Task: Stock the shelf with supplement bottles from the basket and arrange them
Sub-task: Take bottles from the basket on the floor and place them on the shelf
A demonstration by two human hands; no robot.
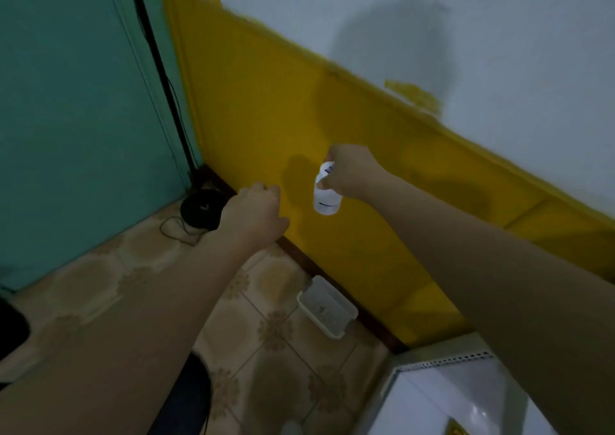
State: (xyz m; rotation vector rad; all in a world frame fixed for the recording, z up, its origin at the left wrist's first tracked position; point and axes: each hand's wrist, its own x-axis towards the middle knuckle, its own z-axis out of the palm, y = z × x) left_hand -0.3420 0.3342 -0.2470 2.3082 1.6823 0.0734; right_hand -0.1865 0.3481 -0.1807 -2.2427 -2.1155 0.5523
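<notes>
The right grip (349, 172) is held out in front of the yellow wall (266, 108), its fingers and thumb curled round a white bottle (327, 198) with a blue-printed label. The bottle hangs in the air, tilted, with its lower end showing below the fingers and its top hidden by them. It is well above the floor (273, 345) and well apart from the shelf (442, 363).

The left grip (256, 211) reaches forward lower and to the left, near the bottle but not touching it. It is seen from the back with the fingers folded under. The palm is hidden, so I cannot tell whether it has hold of anything.

Only a white corner of the shelf shows at the bottom right, edged with a perforated metal rail.

On the tiled floor a white tray (327, 306) lies just beside the dark skirting at the foot of the wall, with something grey inside. A black round thing (201, 210) with a thin cord sits in the corner where the yellow wall meets a teal panel (76, 118). Above the yellow, the wall is white.
</notes>
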